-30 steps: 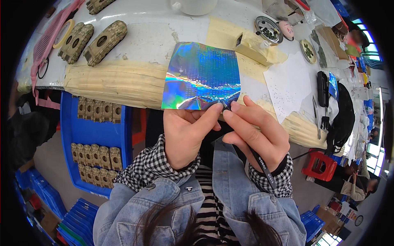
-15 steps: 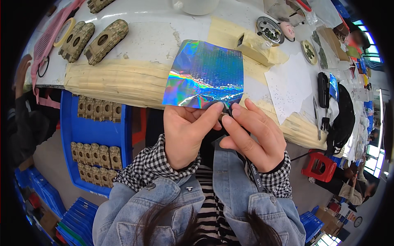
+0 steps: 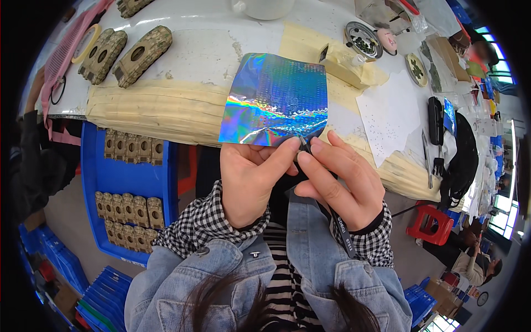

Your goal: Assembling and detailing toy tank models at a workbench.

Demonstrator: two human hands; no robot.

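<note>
Left hand [image 3: 248, 180]: closed. The thumb and fingers pinch the lower edge of a rectangular, blue-and-silver holographic foil sheet [image 3: 279, 94]. The sheet occupies the centre of the frame, directly above both hands; a bright crease runs across its lower part.

Right hand [image 3: 348, 191]: closed around a slim, black, rod-like hand tool [image 3: 341, 232] with pale lettering. The handle passes under the palm and reappears by the wrist. The tip lies just beside the left thumb, at the lower edge of the sheet. Whether the tip grips anything cannot be determined.

Changes relative to the frame of one second ago:
- The sheet has shifted slightly up and to the right.
- The right hand has moved slightly left; the tool handle now stands steeper.
- The left hand holds nearly the same position.
- A co-worker's arm [image 3: 34, 91] has entered at the left edge of the frame.

Unchanged: the tan camouflage-patterned plastic hulls [image 3: 157, 41] at upper left, the blue plastic tray [image 3: 133, 180] holding similar hulls at left, and the white speckled paper [image 3: 387, 110] at right on the white tabletop [image 3: 199, 50].
</note>
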